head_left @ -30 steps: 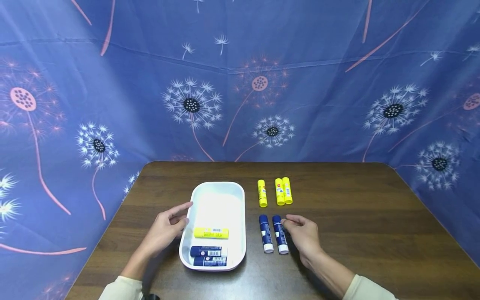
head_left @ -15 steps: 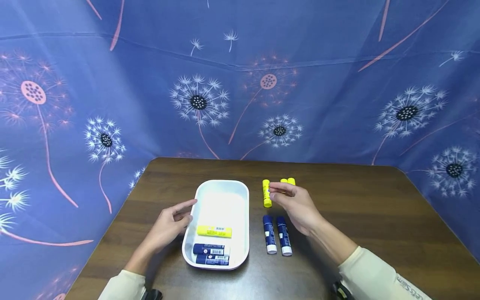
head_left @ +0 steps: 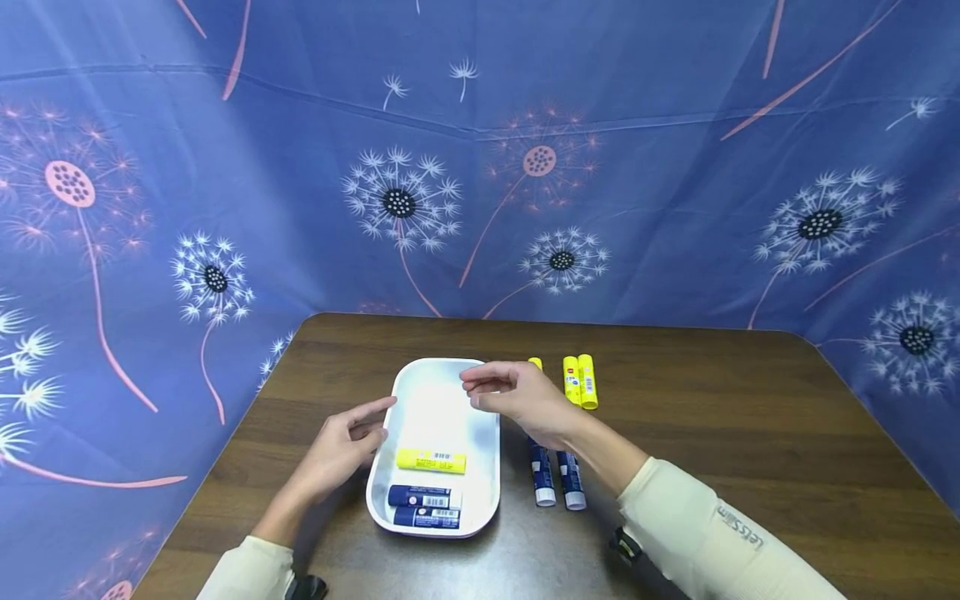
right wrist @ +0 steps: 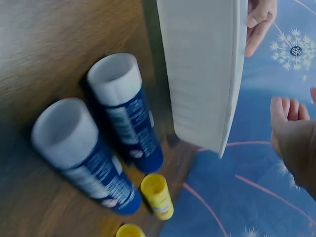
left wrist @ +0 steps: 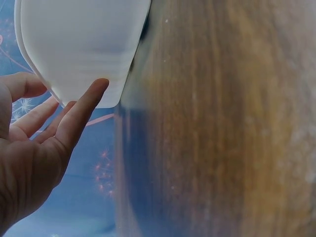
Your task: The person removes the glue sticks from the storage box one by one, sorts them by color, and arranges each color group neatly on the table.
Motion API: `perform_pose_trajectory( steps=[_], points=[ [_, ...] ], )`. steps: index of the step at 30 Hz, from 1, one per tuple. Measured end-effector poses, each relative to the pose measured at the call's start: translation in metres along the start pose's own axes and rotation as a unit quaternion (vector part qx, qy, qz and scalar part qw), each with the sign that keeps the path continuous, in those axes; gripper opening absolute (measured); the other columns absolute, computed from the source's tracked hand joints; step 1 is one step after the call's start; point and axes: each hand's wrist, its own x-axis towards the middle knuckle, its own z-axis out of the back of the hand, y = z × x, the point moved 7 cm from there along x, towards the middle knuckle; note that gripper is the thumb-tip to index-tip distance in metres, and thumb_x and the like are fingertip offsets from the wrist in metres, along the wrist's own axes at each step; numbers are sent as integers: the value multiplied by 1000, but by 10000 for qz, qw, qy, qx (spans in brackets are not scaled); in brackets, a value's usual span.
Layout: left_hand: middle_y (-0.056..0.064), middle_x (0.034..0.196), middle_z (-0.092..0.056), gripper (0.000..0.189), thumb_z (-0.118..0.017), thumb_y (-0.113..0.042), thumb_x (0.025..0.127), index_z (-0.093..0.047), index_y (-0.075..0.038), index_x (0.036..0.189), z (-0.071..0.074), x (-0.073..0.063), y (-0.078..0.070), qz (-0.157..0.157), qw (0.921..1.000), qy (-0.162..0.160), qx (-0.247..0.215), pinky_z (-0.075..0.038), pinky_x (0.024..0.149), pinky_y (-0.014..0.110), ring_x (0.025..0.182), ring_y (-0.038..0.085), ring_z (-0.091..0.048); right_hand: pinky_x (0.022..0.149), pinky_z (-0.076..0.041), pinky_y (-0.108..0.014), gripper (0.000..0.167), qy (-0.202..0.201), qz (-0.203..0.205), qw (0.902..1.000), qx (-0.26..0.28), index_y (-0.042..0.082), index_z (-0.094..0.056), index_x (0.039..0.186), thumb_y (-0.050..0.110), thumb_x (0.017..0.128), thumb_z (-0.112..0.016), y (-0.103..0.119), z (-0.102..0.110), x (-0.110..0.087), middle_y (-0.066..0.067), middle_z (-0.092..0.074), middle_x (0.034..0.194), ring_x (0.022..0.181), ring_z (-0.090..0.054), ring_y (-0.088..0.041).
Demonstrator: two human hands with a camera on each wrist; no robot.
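In the head view, my left hand (head_left: 341, 450) rests at the left rim of a white tray (head_left: 491, 492), fingertips touching its edge. The left wrist view shows those fingers against the tray's outer wall (left wrist: 84, 54). My right hand (head_left: 528, 400) hovers over the tray's far right side, fingers loosely bent, with nothing visible between them. Inside the tray lie a yellow glue stick (head_left: 431, 461) and two navy glue sticks (head_left: 418, 497). Two more navy glue sticks (head_left: 542, 475) with white ends lie right of the tray, partly behind my right forearm.
Farther back on the brown wooden table (head_left: 675, 400) are two yellow glue sticks (head_left: 580, 382) side by side. Another yellow glue stick (head_left: 535, 362) is mostly hidden behind my right hand. A blue dandelion-print cloth (head_left: 645, 167) hangs behind the table.
My right hand has gone from the navy glue sticks, past the yellow ones, leftward to over the tray. My left hand stays at the rim, and the glue sticks have not moved.
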Motion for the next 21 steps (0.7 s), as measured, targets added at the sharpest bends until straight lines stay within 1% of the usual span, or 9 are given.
perform_pose_trajectory(
  steps=[5, 7, 8, 11, 12, 14, 17, 19, 21],
  points=[
    [29, 150, -53, 47, -58, -3, 101, -56, -8, 148, 0, -1, 0, 0, 10000, -24, 48, -64, 87, 39, 128, 38, -63, 97, -60, -29, 46, 692, 30, 9972, -284, -6, -62, 136, 0, 92, -71, -1, -24, 16, -31, -61, 137, 127, -60, -43],
    [29, 150, -53, 47, -58, -3, 101, -56, -8, 148, 0, -1, 0, -4, 10000, -28, 59, -64, 86, 39, 128, 38, -64, 95, -60, -27, 44, 894, 30, 9950, -454, -4, -65, 133, 0, 91, -73, -3, -31, 23, -28, -64, 133, 124, -62, -41],
    [29, 149, -53, 47, -58, -3, 101, -56, -7, 148, -1, -1, 0, -9, 10000, -28, 61, -64, 86, 39, 128, 38, -64, 94, -60, -26, 43, 980, 18, 9936, -569, -2, -67, 132, 1, 90, -73, -4, -35, 25, -26, -67, 131, 121, -64, -38],
    [30, 148, -54, 47, -58, -3, 101, -56, -7, 148, -1, 0, 0, -13, 10000, -11, 62, -65, 85, 38, 127, 38, -64, 91, -58, -24, 39, 1228, 77, 9881, -920, 1, -70, 128, 1, 89, -74, -8, -44, 34, -20, -72, 122, 109, -69, -24],
    [30, 147, -55, 47, -58, -2, 101, -56, -7, 148, -1, 0, 0, -19, 10000, -4, 62, -65, 85, 38, 126, 38, -64, 91, -58, -23, 38, 1303, 118, 9858, -1054, 1, -71, 127, 1, 89, -75, -10, -46, 36, -19, -73, 120, 105, -69, -19],
    [30, 147, -55, 47, -57, -2, 101, -55, -6, 148, -2, 0, 0, -23, 10000, 6, 57, -65, 84, 38, 126, 38, -65, 91, -57, -21, 38, 1454, 193, 9803, -1326, -1, -71, 126, 1, 88, -75, -13, -52, 40, -20, -73, 120, 102, -68, -14],
    [31, 146, -55, 47, -57, -2, 101, -55, -6, 148, -2, 0, 0, -28, 10000, 16, 44, -65, 84, 38, 126, 38, -65, 91, -55, -17, 39, 1660, 307, 9716, -1657, -6, -69, 126, -1, 87, -75, -20, -60, 44, -25, -71, 122, 106, -69, -27],
    [31, 146, -55, 47, -57, -2, 101, -55, -6, 148, -1, -1, 0, -32, 10000, 9, 57, -65, 84, 38, 125, 37, -65, 90, -54, -15, 38, 1760, 363, 9654, -1892, -7, -69, 124, -2, 87, -74, -23, -65, 47, -26, -71, 121, 105, -69, -26],
    [31, 146, -56, 47, -58, -2, 101, -56, -6, 148, -1, -1, -1, -46, 10000, 6, 81, -65, 84, 38, 124, 37, -66, 89, -53, -15, 37, 1805, 366, 9597, -2124, -6, -71, 123, -2, 87, -74, -26, -69, 49, -23, -73, 118, 102, -69, -23]
  ],
)
